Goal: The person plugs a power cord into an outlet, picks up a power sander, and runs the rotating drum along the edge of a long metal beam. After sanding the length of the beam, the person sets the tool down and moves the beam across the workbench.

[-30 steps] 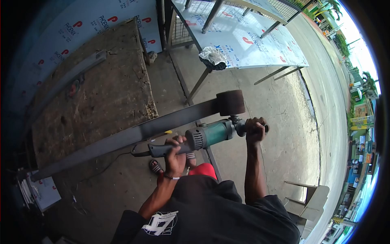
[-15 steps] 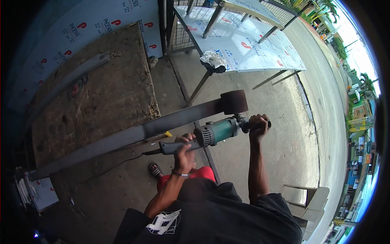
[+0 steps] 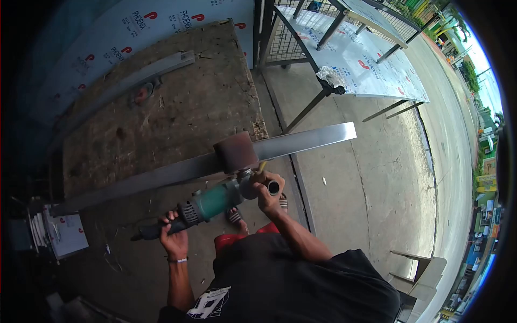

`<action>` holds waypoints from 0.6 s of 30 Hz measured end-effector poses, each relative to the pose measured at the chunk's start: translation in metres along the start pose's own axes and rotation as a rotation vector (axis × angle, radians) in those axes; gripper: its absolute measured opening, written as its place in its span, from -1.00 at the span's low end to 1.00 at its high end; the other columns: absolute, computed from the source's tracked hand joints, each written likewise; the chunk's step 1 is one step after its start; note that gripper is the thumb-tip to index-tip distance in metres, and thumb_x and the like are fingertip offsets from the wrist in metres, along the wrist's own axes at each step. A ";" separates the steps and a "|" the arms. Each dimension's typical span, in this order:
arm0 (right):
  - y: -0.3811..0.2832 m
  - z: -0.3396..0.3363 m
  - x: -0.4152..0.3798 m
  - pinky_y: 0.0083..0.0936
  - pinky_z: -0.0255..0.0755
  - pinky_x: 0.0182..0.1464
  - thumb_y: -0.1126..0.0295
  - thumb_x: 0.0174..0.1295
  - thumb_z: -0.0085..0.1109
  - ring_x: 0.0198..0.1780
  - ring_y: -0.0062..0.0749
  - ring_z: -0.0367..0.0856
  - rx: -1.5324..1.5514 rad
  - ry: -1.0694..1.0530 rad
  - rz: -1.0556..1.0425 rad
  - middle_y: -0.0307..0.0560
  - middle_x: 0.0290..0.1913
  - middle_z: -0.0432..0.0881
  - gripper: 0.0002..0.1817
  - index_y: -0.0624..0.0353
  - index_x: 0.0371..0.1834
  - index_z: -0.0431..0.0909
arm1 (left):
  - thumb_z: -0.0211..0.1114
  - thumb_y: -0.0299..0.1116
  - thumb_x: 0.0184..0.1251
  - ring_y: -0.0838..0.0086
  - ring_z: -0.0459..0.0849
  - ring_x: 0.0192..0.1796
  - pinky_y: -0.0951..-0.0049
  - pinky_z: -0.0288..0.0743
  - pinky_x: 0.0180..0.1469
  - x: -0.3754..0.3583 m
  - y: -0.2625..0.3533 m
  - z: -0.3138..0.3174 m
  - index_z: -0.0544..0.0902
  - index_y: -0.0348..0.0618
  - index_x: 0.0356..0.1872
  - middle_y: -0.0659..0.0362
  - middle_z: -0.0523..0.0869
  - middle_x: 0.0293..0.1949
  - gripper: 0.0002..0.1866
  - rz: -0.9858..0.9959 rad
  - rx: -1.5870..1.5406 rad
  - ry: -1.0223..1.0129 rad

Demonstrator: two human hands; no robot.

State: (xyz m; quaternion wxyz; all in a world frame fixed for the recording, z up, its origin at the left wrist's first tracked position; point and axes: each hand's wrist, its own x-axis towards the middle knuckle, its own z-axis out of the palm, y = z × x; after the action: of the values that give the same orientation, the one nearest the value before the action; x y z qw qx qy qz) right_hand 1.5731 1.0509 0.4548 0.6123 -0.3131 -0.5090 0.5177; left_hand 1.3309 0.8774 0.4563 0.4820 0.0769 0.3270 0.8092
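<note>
Both hands hold a green and black power polisher (image 3: 215,201) with a brown abrasive drum (image 3: 237,152) at its head. My left hand (image 3: 174,237) is wrapped round the black rear handle, where the cord leaves. Round the front side handle, a tube with an open end, my right hand (image 3: 269,192) is closed. The drum lies over a long metal bar (image 3: 304,141) and appears to touch it. To the right of the drum the bar is bright and shiny; to the left it looks duller. The bar's left part runs along the near edge of a wooden worktable (image 3: 177,116).
Another metal bar (image 3: 156,70) lies on the worktable beside a small reddish disc (image 3: 143,94). A metal table (image 3: 371,75) covered in printed film stands behind, with a crumpled cloth bag (image 3: 331,81) at its corner. Papers (image 3: 67,234) sit at lower left; a road runs along the right.
The polisher has moved left along the bar, from its right end toward the middle, both hands with it. The bar's right end is now uncovered. The view has shifted somewhat.
</note>
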 end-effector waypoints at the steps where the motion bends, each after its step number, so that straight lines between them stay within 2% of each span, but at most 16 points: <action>1: 0.008 0.013 -0.001 -0.52 0.22 -0.51 0.42 0.05 0.15 -0.60 -0.48 0.32 0.090 -0.009 -0.041 -0.15 -0.67 0.36 -0.71 0.29 -0.68 0.29 | 0.12 -0.49 0.08 0.34 0.36 0.06 0.21 0.19 0.35 0.004 0.010 -0.003 0.38 -0.08 -0.27 0.16 0.38 -0.18 -0.82 0.010 0.005 -0.003; 3: 0.009 0.021 -0.008 -0.51 0.22 -0.50 0.43 0.05 0.14 -0.60 -0.50 0.30 0.066 0.010 -0.008 -0.17 -0.68 0.33 -0.71 0.28 -0.69 0.26 | 0.12 -0.49 0.08 0.34 0.37 0.05 0.21 0.19 0.36 0.003 0.026 -0.007 0.38 -0.08 -0.26 0.15 0.38 -0.19 -0.81 0.008 0.040 0.006; 6: -0.014 0.004 -0.002 -0.52 0.20 -0.49 0.46 -0.03 0.16 -0.60 -0.49 0.28 0.053 0.090 0.044 -0.17 -0.68 0.31 -0.69 0.25 -0.70 0.20 | 0.13 -0.50 0.06 0.33 0.37 0.05 0.20 0.19 0.35 0.009 0.007 0.007 0.40 -0.07 -0.27 0.15 0.38 -0.20 -0.81 -0.052 -0.003 -0.014; 7: -0.011 -0.014 -0.001 -0.52 0.19 -0.49 0.47 -0.05 0.17 -0.59 -0.50 0.26 0.137 0.121 0.055 -0.18 -0.67 0.32 -0.68 0.23 -0.71 0.18 | 0.13 -0.52 0.06 0.32 0.37 0.05 0.20 0.19 0.35 0.014 -0.009 0.015 0.41 -0.07 -0.27 0.15 0.39 -0.20 -0.81 -0.087 -0.036 -0.051; 10: -0.005 -0.096 0.016 -0.54 0.18 -0.52 0.50 -0.02 0.09 -0.60 -0.53 0.26 0.120 0.186 -0.017 -0.17 -0.67 0.32 -0.72 0.23 -0.71 0.18 | 0.13 -0.55 0.04 0.30 0.37 0.07 0.20 0.16 0.37 0.024 -0.076 0.052 0.43 -0.10 -0.27 0.13 0.40 -0.19 -0.80 -0.164 -0.095 -0.131; 12: -0.031 -0.134 0.043 -0.49 0.12 -0.60 0.55 0.05 0.02 -0.68 -0.53 0.18 0.239 0.213 -0.079 -0.21 -0.71 0.22 -0.74 0.19 -0.69 0.16 | 0.13 -0.56 0.04 0.28 0.38 0.09 0.21 0.13 0.38 0.027 -0.124 0.080 0.45 -0.12 -0.26 0.12 0.42 -0.18 -0.79 -0.229 -0.131 -0.179; 13: -0.035 -0.159 0.055 -0.49 0.09 -0.62 0.55 0.07 0.01 -0.70 -0.54 0.14 0.210 0.191 -0.160 -0.23 -0.71 0.19 -0.71 0.14 -0.68 0.12 | 0.13 -0.57 0.04 0.27 0.38 0.11 0.21 0.12 0.39 0.028 -0.149 0.092 0.46 -0.13 -0.26 0.11 0.44 -0.17 -0.80 -0.272 -0.155 -0.194; 16: -0.045 -0.224 0.076 -0.48 0.05 -0.60 0.49 0.15 -0.09 -0.72 -0.52 0.10 0.111 0.155 -0.157 -0.20 -0.73 0.20 -0.75 0.11 -0.65 0.16 | 0.14 -0.58 0.03 0.27 0.40 0.11 0.24 0.12 0.39 0.029 -0.204 0.123 0.47 -0.13 -0.27 0.10 0.46 -0.16 -0.80 -0.348 -0.209 -0.207; 18: -0.052 -0.238 0.080 -0.48 0.04 -0.60 0.49 0.16 -0.09 -0.71 -0.54 0.09 0.082 0.176 -0.122 -0.21 -0.73 0.19 -0.75 0.10 -0.65 0.15 | 0.14 -0.58 0.02 0.28 0.41 0.09 0.25 0.12 0.40 0.031 -0.219 0.131 0.46 -0.13 -0.29 0.11 0.47 -0.17 -0.80 -0.373 -0.207 -0.200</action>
State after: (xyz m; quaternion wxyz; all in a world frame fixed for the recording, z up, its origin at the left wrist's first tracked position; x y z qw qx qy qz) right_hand 1.8102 1.1475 0.4582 0.6971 -0.3004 -0.4499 0.4704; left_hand 1.5327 1.0333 0.4196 0.6584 0.0451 0.2013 0.7238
